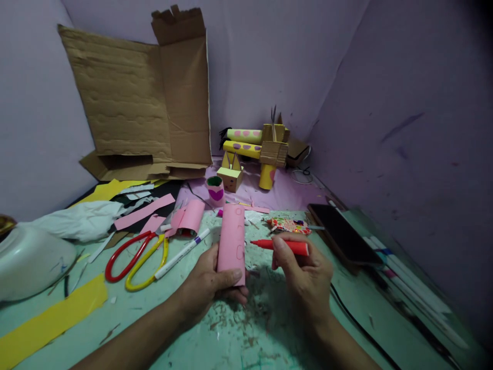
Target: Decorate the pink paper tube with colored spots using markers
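In the middle of the head view, my left hand [219, 280] is wrapped around the lower end of a pink paper tube [231, 231], thumb across its front. Rounded outlines run down the tube's right side. My right hand [302, 267] grips a red marker [281, 245], whose uncapped tip points left and is a short way from the tube. Left of the tube lie a white marker with a purple band [185, 252] and scissors with red and yellow handles [148, 257]. A second, curled pink paper piece [190, 218] rests behind them.
Behind stand a cardboard sheet [134, 97], a small cardboard box with pointed ears [231, 177] and yellow spotted tubes [242, 148]. A phone [342, 234] and several markers [416, 288] lie right. A white bowl [34, 262] and yellow strip [57, 311] are left.
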The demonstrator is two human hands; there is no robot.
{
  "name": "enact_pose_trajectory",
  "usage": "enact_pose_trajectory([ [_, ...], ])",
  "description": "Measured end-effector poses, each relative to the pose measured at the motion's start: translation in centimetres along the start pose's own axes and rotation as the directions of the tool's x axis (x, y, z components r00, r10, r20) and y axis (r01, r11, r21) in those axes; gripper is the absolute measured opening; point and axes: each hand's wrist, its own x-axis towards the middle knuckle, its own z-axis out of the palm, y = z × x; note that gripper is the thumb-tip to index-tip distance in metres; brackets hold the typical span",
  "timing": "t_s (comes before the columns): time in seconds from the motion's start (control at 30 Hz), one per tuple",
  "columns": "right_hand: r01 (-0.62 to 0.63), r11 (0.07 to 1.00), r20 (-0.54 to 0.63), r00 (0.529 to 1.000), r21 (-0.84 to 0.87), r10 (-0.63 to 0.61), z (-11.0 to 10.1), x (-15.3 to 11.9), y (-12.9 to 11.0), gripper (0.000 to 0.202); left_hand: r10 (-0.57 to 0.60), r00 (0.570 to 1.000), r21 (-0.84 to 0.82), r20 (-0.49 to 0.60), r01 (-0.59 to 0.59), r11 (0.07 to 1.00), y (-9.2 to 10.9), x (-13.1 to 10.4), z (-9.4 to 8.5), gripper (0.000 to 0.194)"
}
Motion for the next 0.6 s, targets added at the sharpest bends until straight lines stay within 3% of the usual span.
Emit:
enact_pose_trajectory([
  [0.17,0.033,0.999,0.004,0.999,-0.003,-0.033,0.0,0.0,0.1,0.010,0.041,0.999,0.093,-0.027,-0.039,0.995,-0.2,0.2,0.5,0.053],
  [0.37,0.188,0.980,0.180,0.964,0.059,-0.195,0.7,-0.3,-0.2,0.007,0.051,0.997,0.182,-0.051,-0.041,0.982,-0.1,0.2,0.7,0.038],
  [0.6,0.124,0.991,0.203,0.970,0.058,-0.133,0.8,-0.3,-0.2,0.008,0.041,0.995,0.240,-0.091,-0.018,0.971,0.1,0.1,1.2,0.034],
])
